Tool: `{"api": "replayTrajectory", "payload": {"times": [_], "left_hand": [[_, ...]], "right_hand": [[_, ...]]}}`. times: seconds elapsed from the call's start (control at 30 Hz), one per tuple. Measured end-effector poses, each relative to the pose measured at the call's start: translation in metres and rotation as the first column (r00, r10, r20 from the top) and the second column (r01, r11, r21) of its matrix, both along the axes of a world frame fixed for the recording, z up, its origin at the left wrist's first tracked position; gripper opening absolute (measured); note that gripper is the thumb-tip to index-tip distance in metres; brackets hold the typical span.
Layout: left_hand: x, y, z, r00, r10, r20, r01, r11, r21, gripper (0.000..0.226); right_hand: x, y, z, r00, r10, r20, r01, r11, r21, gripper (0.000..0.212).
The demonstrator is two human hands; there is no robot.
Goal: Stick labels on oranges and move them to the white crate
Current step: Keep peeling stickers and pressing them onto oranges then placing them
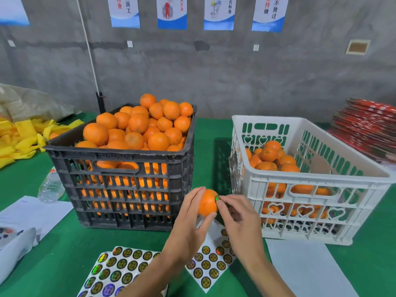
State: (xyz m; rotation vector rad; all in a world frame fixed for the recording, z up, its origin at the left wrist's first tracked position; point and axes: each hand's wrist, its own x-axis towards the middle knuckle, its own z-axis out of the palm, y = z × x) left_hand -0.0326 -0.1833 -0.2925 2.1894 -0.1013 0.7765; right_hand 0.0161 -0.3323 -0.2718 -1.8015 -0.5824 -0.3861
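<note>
My left hand (188, 224) grips an orange (207, 203) in front of the two crates, just above the green table. My right hand (237, 213) has its fingertips pinched on a small round shiny label (217, 198) that touches the orange's right side. The black crate (120, 163) at centre left is heaped with oranges. The white crate (317, 183) at right holds a lower layer of oranges. Two sheets of round holographic labels lie near me: one (120, 269) at bottom left, the other (211, 264) under my hands.
A blank white sheet (308, 269) lies before the white crate. At left are a crumpled plastic bottle (50, 187), white papers (32, 213) and yellow bags (19, 138). A stack of red printed cartons (368, 127) sits at far right. A grey wall stands behind.
</note>
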Motion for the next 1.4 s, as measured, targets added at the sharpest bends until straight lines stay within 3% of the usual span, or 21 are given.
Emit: {"api": "replayTrajectory", "payload": {"times": [0.1,0.2,0.33,0.57,0.77,0.87,0.93,1.03,1.1,1.2,1.3,1.4], "left_hand": [[-0.005,-0.005,0.027,0.986,-0.012,0.169,0.024,0.997,-0.071,0.064],[-0.009,-0.008,0.054,0.966,-0.017,0.257,0.051,0.991,-0.125,0.061],[-0.003,-0.015,0.095,0.938,-0.077,0.338,0.111,0.990,-0.082,0.061],[0.035,-0.031,0.157,0.940,-0.255,0.226,0.254,0.967,0.033,0.067],[0.066,-0.045,0.172,0.954,-0.261,0.146,0.234,0.956,0.176,0.066],[0.077,-0.047,0.175,0.962,-0.207,0.175,0.162,0.957,0.243,0.057],[0.080,-0.042,0.177,0.969,-0.161,0.189,0.112,0.963,0.246,0.049],[0.079,-0.026,0.181,0.978,-0.097,0.183,0.038,0.953,0.301,0.040],[0.079,-0.010,0.185,0.985,-0.027,0.171,-0.031,0.944,0.329,0.039],[0.081,0.020,0.193,0.987,0.085,0.138,-0.127,0.932,0.339,0.037],[0.086,0.056,0.200,0.973,0.228,-0.029,-0.207,0.923,0.325,0.034],[0.096,0.096,0.201,0.908,0.364,-0.208,-0.274,0.891,0.363,0.037]], "right_hand": [[-0.007,0.001,0.026,0.998,-0.025,0.050,0.025,1.000,0.017,0.027],[-0.013,0.000,0.064,0.945,0.248,-0.212,-0.198,0.952,0.233,0.050],[-0.011,-0.002,0.113,0.773,0.534,-0.342,-0.356,0.812,0.463,0.043],[0.014,-0.016,0.171,0.887,0.407,-0.217,-0.235,0.804,0.546,0.019],[0.044,-0.033,0.173,0.983,0.167,-0.076,-0.129,0.924,0.359,0.025],[0.065,-0.039,0.158,0.989,-0.112,0.098,0.099,0.987,0.126,0.027],[0.074,-0.043,0.150,0.937,-0.281,0.209,0.286,0.958,0.007,0.028],[0.084,-0.047,0.145,0.821,-0.466,0.329,0.533,0.833,-0.149,0.025],[0.086,-0.042,0.147,0.803,-0.474,0.361,0.566,0.797,-0.212,0.027],[0.082,-0.017,0.154,0.840,-0.360,0.406,0.469,0.858,-0.210,0.027],[0.072,0.028,0.163,0.886,-0.177,0.429,0.276,0.944,-0.180,0.026],[0.063,0.076,0.172,0.918,0.006,0.397,0.094,0.968,-0.234,0.028]]}}
